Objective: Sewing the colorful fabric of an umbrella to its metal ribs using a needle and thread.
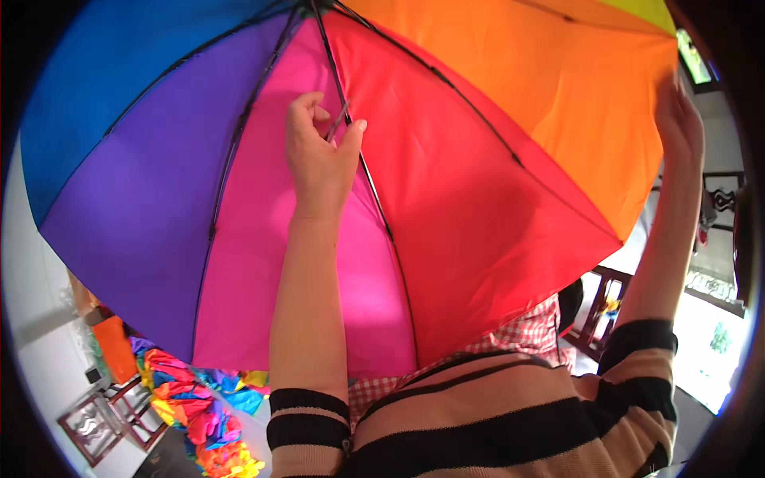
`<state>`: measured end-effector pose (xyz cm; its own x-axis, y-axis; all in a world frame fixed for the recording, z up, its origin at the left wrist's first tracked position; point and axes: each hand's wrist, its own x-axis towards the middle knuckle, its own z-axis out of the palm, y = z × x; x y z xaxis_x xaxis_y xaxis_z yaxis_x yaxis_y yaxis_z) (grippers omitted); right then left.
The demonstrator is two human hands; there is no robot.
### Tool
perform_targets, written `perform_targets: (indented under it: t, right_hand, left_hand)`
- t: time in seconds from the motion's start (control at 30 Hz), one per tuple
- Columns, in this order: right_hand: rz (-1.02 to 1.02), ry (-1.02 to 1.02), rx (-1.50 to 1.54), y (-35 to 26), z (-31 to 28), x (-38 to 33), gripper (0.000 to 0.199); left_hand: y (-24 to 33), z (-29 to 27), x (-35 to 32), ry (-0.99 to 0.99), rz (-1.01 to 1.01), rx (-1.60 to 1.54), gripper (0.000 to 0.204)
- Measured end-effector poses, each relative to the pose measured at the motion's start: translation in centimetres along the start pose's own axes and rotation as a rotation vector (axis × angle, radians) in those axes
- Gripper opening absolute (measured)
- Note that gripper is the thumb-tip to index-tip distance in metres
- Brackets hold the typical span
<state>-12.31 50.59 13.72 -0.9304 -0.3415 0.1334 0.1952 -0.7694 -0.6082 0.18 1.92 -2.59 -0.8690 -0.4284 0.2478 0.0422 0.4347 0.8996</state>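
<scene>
An opened umbrella [462,199] with rainbow panels fills most of the view, its inner side and dark ribs facing me. My left hand [323,155] is raised at a rib [373,187] between the pink and red panels. Its fingers are curled, the thumb overlaps the rib, and a thin dark strip [338,121] shows between thumb and fingers; I cannot tell whether it is part of the frame. At the canopy's right edge, my right hand [681,123] lies against the orange panel with fingers stretched upward, slightly blurred.
Below the canopy at left lies a heap of crumpled multicoloured cloth [195,398], with an orange piece [115,350] behind it. A dark wooden chair [100,430] stands at lower left. Red-and-white checked cloth [526,331] shows under the canopy's near edge; more dark furniture [594,311] stands right.
</scene>
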Motion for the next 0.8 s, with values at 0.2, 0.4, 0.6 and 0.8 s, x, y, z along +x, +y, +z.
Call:
perform_targets:
  t: [0.2,0.4,0.6,0.8]
  right_hand:
    - [-0.525,0.558,-1.132,3.5,-0.6,-3.6,0.017]
    - [-0.227,-0.267,-1.672,30.7,10.1,2.0,0.005]
    - [-0.412,-0.186,-1.857,36.3,9.2,6.0,0.006]
    - [-0.335,-0.207,-1.887,37.8,9.5,4.1,0.006]
  left_hand:
    - [-0.7,0.0,-0.1,0.012,0.103,0.105,0.042]
    - [-2.1,-0.1,0.9,0.116,0.176,-0.085,0.019]
    - [-2.0,0.2,1.1,0.147,0.226,-0.004,0.009]
    - [-2.4,0.1,1.2,0.157,0.264,0.045,0.011]
